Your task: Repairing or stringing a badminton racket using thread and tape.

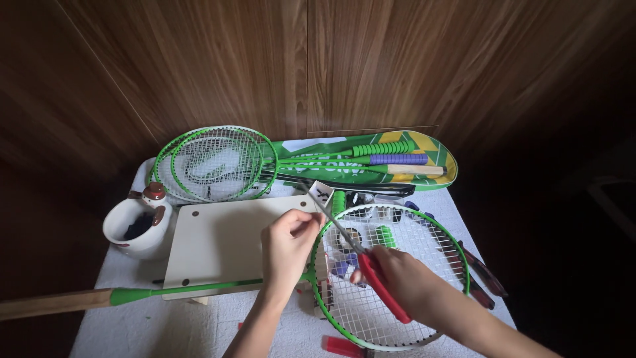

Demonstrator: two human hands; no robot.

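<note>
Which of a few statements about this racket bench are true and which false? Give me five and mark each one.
1. The right hand holds a red-handled tool over the strings. True.
2. The left hand grips the wooden racket handle. False: its fingers pinch at the rim of the green racket.
3. More green rackets lie stacked at the back of the table. True.
4. The white mug sits right of the pale board. False: it sits left of it.
5. The racket in hand has no strings. False: it is strung.
</note>
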